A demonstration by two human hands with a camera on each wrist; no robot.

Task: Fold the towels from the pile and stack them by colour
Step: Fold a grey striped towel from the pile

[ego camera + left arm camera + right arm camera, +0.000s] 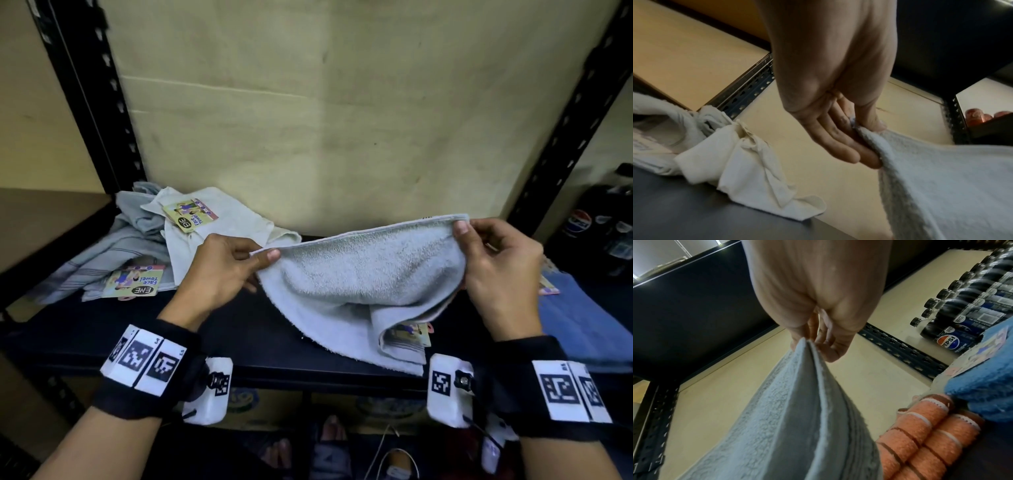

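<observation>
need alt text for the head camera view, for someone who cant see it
Two hands, left hand and right hand, pinch the top edge of a pale grey towel stretched over a dark shelf. Unfolded towels lie at left, a blue towel at right.

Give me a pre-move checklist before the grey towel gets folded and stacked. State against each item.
1. Left hand pinches a top corner of the grey towel: ok.
2. Right hand pinches the other top corner: ok.
3. Top edge taut and level: not ok, it sags and slopes down toward the left hand.
4. Lower part hanging flat: not ok, it is bunched on the shelf.
5. Blue towel stack beside the right hand: ok.
6. Grey stack to receive it: cannot tell.
</observation>
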